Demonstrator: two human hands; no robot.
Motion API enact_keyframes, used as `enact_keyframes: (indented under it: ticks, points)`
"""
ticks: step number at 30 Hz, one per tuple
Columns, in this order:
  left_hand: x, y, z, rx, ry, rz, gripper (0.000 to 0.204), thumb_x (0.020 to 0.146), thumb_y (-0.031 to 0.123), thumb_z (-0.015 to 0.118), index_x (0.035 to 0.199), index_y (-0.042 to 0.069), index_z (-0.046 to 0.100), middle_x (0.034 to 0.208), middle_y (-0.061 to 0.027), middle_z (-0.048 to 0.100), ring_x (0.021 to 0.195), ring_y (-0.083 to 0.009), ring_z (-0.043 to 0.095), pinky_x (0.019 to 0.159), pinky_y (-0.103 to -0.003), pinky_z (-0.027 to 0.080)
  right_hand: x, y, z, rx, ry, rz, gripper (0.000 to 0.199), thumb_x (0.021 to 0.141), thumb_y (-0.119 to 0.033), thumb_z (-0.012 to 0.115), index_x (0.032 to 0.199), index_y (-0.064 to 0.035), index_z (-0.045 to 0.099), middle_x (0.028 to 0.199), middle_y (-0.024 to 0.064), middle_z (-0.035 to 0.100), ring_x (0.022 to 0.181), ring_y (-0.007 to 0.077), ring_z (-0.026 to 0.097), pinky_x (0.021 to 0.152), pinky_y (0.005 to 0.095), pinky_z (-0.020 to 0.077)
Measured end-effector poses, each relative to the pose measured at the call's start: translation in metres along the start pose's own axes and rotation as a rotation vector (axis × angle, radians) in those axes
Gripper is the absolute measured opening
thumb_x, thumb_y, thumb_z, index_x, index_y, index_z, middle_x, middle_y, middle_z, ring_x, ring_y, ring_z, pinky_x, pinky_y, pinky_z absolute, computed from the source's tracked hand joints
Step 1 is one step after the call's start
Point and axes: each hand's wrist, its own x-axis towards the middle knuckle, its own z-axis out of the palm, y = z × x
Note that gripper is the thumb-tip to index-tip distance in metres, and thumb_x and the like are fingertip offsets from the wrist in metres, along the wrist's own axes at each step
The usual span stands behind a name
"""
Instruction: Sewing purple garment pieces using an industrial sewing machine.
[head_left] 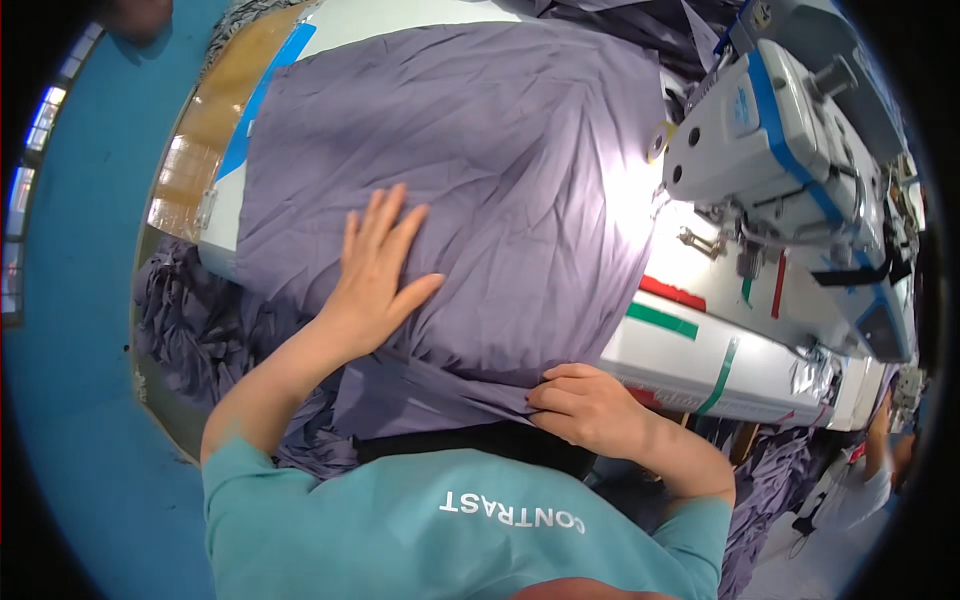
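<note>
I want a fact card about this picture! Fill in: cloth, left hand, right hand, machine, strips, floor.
Cloth: purple, wrinkled, spread on a white table
Left hand: flat on the cloth, fingers spread
Right hand: fingers curled on the cloth's near edge
Machine: white and blue sewing machine, right of the cloth
Strips: a red strip and a green strip, side by side just right of the cloth
Floor: blue, at the left
</note>
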Motion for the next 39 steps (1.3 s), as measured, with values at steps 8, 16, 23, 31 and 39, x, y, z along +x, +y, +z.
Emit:
enact_keyframes:
  ticks: [8, 16, 23, 31, 39]
  points:
    - [0.049, -0.093, 0.0, 0.14, 0.129, 0.101, 0.064, 0.091, 0.041, 0.057, 0.141, 0.004, 0.04, 0.149, -0.0164, 0.036, 0.141, -0.0331, 0.028, 0.116, -0.047, 0.017, 0.005, -0.075, 0.016, -0.285, 0.241, -0.079, 0.012, 0.068, -0.011, 0.065, 0.076, -0.0022, 0.064, 0.095, 0.0117, 0.063, 0.094, 0.0226, 0.064, 0.089, 0.0395, 0.0506]
    - [0.086, -0.006, 0.015, -0.201, 0.331, 0.188, 0.032, 0.088, 0.012, 0.061, 0.12, 0.003, 0.06, 0.128, -0.0125, 0.058, 0.12, -0.0277, 0.053, 0.097, -0.037, 0.043, -0.055, -0.078, 0.082, -0.239, 0.392, 0.111, 0.014, 0.066, -0.01, 0.062, 0.077, -0.0018, 0.065, 0.086, 0.0094, 0.062, 0.088, 0.0212, 0.063, 0.092, 0.0377, 0.0503]
    - [0.208, 0.081, 0.068, -0.512, 0.284, 0.288, 0.023, 0.088, 0.012, 0.062, 0.11, 0.006, 0.064, 0.114, -0.0107, 0.064, 0.092, -0.0231, 0.063, 0.079, -0.032, 0.049, -0.07, -0.074, 0.087, -0.097, 0.277, 0.229, 0.011, 0.07, -0.01, 0.064, 0.078, -0.0024, 0.064, 0.091, 0.0078, 0.062, 0.093, 0.0213, 0.062, 0.091, 0.0376, 0.0508]
    - [0.278, 0.063, 0.096, -0.19, 0.249, 0.152, 0.029, 0.086, 0.03, 0.059, 0.107, 0.01, 0.062, 0.109, -0.0117, 0.064, 0.096, -0.0326, 0.063, 0.08, -0.042, 0.049, -0.062, -0.045, 0.068, -0.097, 0.374, 0.179, 0.008, 0.071, -0.009, 0.063, 0.073, -0.001, 0.062, 0.092, 0.0085, 0.063, 0.093, 0.0221, 0.063, 0.09, 0.0369, 0.0518]
    - [0.329, 0.05, 0.096, -0.154, 0.295, -0.021, 0.036, 0.081, 0.033, 0.061, 0.1, 0.002, 0.061, 0.096, -0.0193, 0.066, 0.093, -0.0376, 0.062, 0.081, -0.043, 0.05, -0.055, -0.029, 0.036, -0.037, 0.369, 0.16, 0.009, 0.068, -0.006, 0.065, 0.073, 0.0006, 0.062, 0.093, 0.0111, 0.064, 0.094, 0.022, 0.064, 0.088, 0.0362, 0.0526]
